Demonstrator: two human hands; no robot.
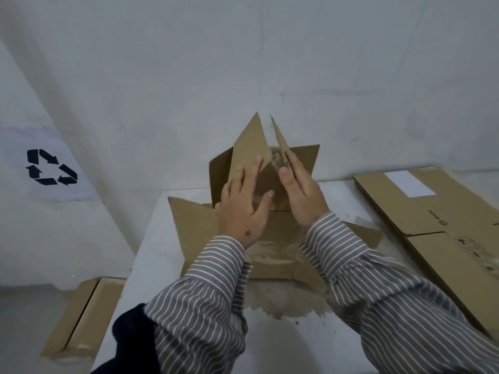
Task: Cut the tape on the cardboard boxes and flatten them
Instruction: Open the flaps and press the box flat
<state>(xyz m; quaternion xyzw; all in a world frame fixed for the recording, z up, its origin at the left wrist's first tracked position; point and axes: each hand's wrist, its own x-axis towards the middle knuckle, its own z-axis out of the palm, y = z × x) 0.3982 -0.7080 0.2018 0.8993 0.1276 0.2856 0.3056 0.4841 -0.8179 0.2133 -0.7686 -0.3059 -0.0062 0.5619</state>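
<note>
Both hands on upright box flaps.
Left hand point(244, 209) flat, fingers straight, against left flap point(249, 147); right hand point(301, 195) likewise flat against right flap point(282, 144).

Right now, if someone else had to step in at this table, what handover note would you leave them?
Left hand: open, fingers flat against the left raised flap of the open box.
Right hand: fingers straight along the right raised flap, thumb on its inner face.
The box lies on the white table, flaps splayed, not yet flat.
Done: one flattened box lies at the table's right; another piece of cardboard lies on the floor at left.
Left: press this box flat. No cutting tool is in view.
</note>
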